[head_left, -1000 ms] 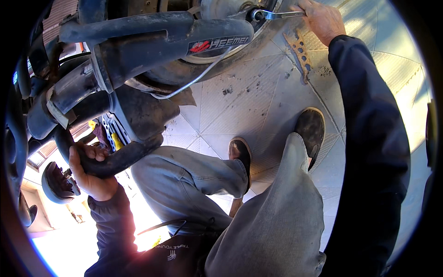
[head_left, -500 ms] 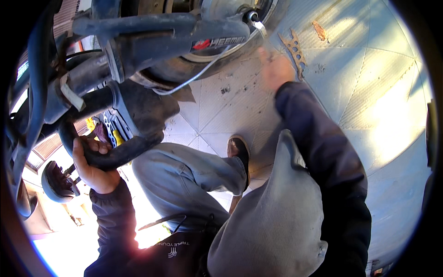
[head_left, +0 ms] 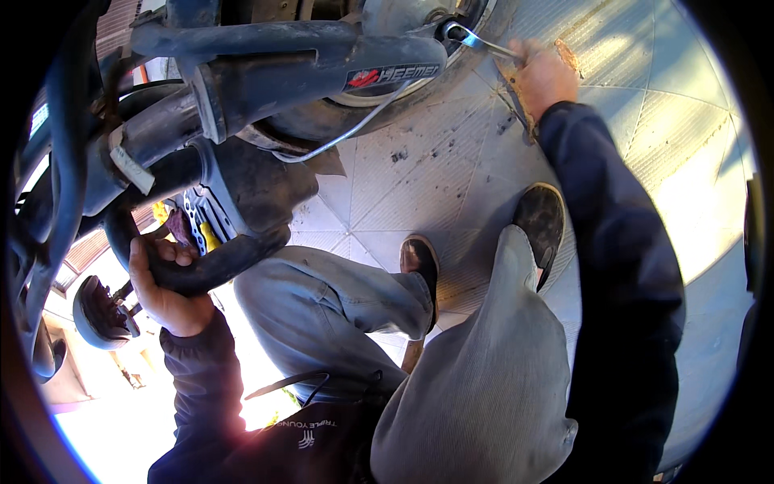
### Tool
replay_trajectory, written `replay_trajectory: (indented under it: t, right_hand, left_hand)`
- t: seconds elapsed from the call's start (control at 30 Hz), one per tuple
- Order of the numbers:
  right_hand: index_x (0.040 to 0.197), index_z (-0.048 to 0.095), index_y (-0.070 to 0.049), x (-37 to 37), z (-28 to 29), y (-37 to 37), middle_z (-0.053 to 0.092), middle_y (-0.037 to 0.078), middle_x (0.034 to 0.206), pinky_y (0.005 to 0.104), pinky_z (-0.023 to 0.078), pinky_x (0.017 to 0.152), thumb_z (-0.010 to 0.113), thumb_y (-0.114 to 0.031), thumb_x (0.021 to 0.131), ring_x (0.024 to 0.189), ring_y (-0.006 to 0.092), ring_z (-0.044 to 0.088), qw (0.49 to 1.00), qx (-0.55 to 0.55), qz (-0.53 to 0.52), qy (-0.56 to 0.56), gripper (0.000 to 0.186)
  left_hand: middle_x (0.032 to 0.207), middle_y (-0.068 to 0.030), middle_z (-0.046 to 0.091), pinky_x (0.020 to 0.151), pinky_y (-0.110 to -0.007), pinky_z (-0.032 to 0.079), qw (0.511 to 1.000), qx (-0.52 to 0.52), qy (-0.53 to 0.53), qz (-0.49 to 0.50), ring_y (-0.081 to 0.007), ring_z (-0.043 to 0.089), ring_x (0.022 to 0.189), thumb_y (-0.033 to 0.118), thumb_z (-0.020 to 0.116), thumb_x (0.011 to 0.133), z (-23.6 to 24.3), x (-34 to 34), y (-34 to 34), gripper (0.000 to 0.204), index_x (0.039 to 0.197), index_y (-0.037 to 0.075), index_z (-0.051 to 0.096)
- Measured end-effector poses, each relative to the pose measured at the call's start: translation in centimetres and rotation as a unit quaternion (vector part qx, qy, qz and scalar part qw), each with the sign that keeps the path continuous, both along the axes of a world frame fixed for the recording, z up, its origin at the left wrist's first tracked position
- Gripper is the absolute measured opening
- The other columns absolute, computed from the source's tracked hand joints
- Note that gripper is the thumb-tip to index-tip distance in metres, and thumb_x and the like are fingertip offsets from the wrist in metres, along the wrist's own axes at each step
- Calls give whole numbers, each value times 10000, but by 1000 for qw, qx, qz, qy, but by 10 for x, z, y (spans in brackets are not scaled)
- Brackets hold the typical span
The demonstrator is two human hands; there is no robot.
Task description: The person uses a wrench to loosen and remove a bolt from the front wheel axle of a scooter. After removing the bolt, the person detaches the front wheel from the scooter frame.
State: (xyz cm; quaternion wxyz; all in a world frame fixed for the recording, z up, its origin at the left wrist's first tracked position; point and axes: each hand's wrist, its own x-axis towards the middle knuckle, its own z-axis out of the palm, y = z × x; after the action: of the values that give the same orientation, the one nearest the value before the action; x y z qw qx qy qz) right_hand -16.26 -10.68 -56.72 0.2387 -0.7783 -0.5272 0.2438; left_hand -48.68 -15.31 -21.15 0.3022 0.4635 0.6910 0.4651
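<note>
Holding the outer end of 1 metal wrench (head_left: pixel 487 44) in the right hand (head_left: pixel 548 79), fingers folded over the handle; too blurred to tell the exact place of each fingertip. Set at the other end against the tip of a thick black frame tube (head_left: pixel 282 81), beside the wheel (head_left: pixel 322 127), at the upper middle of the view. Running, along the long axis, from that tip rightward and slightly downward, straight into the right grip; hence up and to the left from there to the wrench's head. Nearer by far with the right; well apart, low on the left side, with the left hand (head_left: pixel 171 294), wrapped around a curved black bar (head_left: pixel 234 264). Below the right hand, on the tiled floor (head_left: pixel 403 185), partly hidden: 1 rusty plate (head_left: pixel 530 125). Just beside the knuckles: 1 rust-coloured piece (head_left: pixel 568 56).
</note>
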Motion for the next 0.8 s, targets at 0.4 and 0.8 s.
replay_trajectory:
  t: [0.4, 0.8]
  right_hand:
    - [961, 564, -122, 13, -8, 23, 648, 168, 764, 460, 507, 615, 458, -366, 941, 712, 355, 636, 988, 9, 19, -151, 266]
    - [923, 634, -22, -109, 4, -38, 633, 241, 858, 464, 465, 703, 460, -421, 924, 838, 426, 599, 972, -110, -35, 204, 435]
  left_hand:
    - [656, -2, 457, 621, -276, 392, 1000, -2, 10, -11, -119, 450, 595, 284, 547, 916, -1, 4, -3, 199, 855, 99, 504]
    - [644, -7, 466, 604, -276, 400, 1000, 2, 1, -3, -119, 462, 585, 285, 549, 915, -2, 3, 1, 207, 856, 91, 506]
